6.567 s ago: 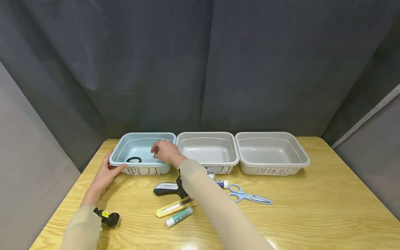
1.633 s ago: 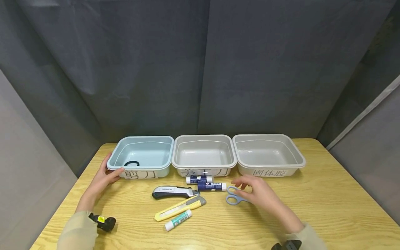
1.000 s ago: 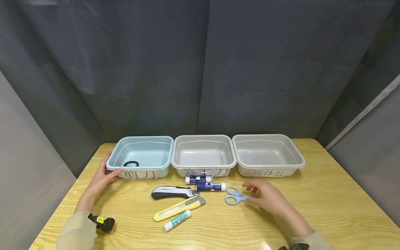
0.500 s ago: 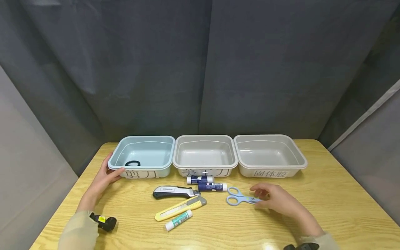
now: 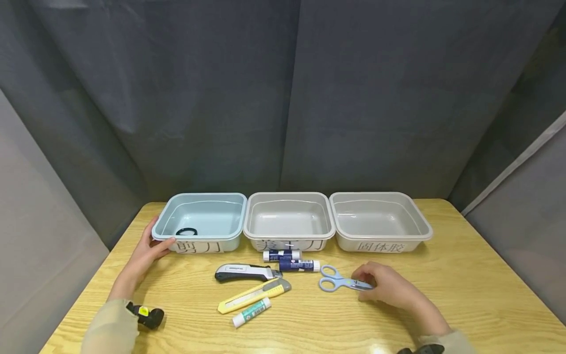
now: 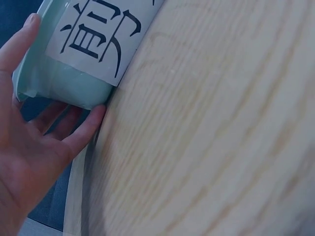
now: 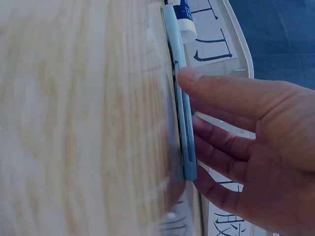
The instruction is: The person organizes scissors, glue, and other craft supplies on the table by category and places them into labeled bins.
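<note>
At the far left, the left hand (image 5: 143, 250) holds the near left corner of the blue tub (image 5: 216, 216), its thumb on the rim and the other fingers low against the side. A label (image 5: 199, 247) with black characters covers the tub's front. Inside, near the front wall, a dark ring (image 5: 186, 231) shows; the rest of that item is hidden.

In front of the tubs, on the wooden table (image 5: 185, 329), the white-and-black cutter (image 5: 240, 272) lies flat. Nearer the person is the yellow cutter (image 5: 254, 296), slanted, with the green glue stick (image 5: 251, 312) just beside it. Behind stands the middle tub (image 5: 289, 219), grey, with two navy glue sticks (image 5: 299, 265) lying before it.

Next come the blue scissors (image 5: 334, 281), flat on the table, handles to the left and blades to the right. The right hand (image 5: 391, 286) curves over the blade end, thumb on the near side, fingers on the far side, moderately spread; whether they pinch it cannot be told. Beyond stands the right tub (image 5: 381, 219), also grey and labelled.
</note>
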{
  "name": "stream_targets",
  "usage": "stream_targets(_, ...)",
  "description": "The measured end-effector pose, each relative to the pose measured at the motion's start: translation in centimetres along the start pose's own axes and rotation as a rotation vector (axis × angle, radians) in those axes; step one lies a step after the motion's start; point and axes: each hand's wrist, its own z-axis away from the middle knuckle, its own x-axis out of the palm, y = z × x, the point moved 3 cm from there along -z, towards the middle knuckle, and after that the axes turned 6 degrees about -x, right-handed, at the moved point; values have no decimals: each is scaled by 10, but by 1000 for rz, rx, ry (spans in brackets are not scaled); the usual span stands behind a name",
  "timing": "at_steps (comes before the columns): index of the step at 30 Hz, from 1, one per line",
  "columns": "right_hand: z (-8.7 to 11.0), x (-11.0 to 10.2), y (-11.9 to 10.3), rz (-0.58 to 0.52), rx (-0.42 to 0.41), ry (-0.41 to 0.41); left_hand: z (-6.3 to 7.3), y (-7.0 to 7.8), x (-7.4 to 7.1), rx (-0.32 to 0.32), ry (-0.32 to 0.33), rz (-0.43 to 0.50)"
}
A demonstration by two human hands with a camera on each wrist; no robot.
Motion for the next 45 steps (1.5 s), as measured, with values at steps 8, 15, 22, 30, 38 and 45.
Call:
stream_targets(8,-4,2,0,34,0,-4,2,1,1,4,2,7)
stream_targets(15,-4,2,1,-17,-17,-29,1,1,1,7,3,-7)
stream_targets(22,-4,3,0,15,-13,-27,3,1,2,6,3,-6)
stream_targets(30,-5,1,-2,66,20,24,4,0,1,19,1,-4)
stream_targets(38,-6,-2,-5,-6,23,42,5,3,2,13,5,-8)
stream_targets(45,-10,-4,-7,52,-38,70,4,2,2,17,4,-14)
